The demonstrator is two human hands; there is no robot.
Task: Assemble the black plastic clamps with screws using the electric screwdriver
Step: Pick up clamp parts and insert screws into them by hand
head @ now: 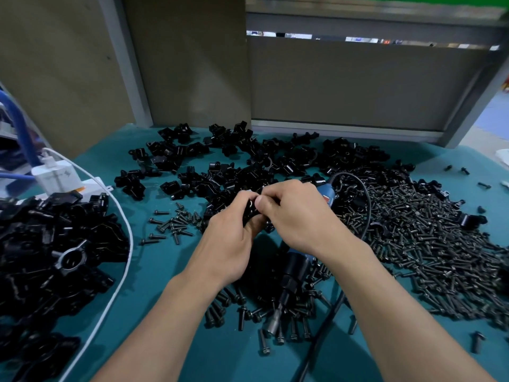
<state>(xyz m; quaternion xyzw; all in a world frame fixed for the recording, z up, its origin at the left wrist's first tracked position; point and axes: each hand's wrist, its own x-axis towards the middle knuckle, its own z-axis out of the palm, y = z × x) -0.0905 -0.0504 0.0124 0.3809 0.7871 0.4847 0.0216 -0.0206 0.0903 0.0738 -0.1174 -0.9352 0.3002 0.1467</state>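
**Both hands closed on one black clamp above the surface**

The left hand [230,238] and the right hand [296,213] meet at the middle of the teal surface [154,274], fingers curled together around a black plastic clamp [250,213]; each grip is closed on it, and the piece is mostly hidden by the fingers.

Just near of the hands the electric screwdriver [289,282] lies on the surface, its metal bit pointing toward the near edge, its black cord [366,205] looping off to the right. Loose screws [429,238] cover the right side in a broad heap, with a small scatter [173,224] left of the hands. Unassembled clamp parts [248,158] spread across the far middle. A dark pile of clamps [55,257] fills the left side, edged by a white cable [121,274] running from a white charger [56,175].
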